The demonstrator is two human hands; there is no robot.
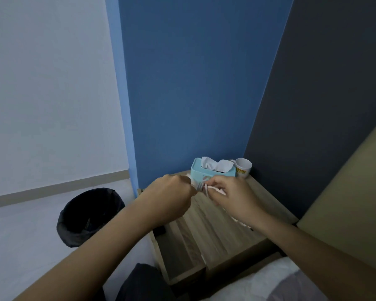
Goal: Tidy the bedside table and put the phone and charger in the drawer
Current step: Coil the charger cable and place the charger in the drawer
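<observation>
In the head view, both hands met a little below the centre of the frame, over the back part of the wooden worktop (pixel 215 231). The left hand (pixel 172 192) was clenched around a bunch of white charger cable (pixel 207 189), and the right hand (pixel 232 196) pinched a loop of the same cable between its fingertips; a loose run of it trailed under the right wrist toward the lower right. The grip of each hand therefore held the cable, apparently in the middle of coiling it.

Just behind the hands stood a pale blue tissue box (pixel 212 170) with tissues poking up, and beside it, at the back right corner, a white mug (pixel 243 167). A black bin (pixel 89 216) stood on the floor at the lower left. The drawer (pixel 182 268) at the bottom centre looked pulled open, though its contents were hard to read. The phone could not be made out anywhere.

The likeliest slip seemed to be the trailing end: if it snagged on the worktop edge or swept sideways while being wound, it could drag across the worktop or pull the coil loose. A wide swing of the right hand could also knock the mug, which stood close behind it. A slack coil might spring open once dropped in the drawer.
</observation>
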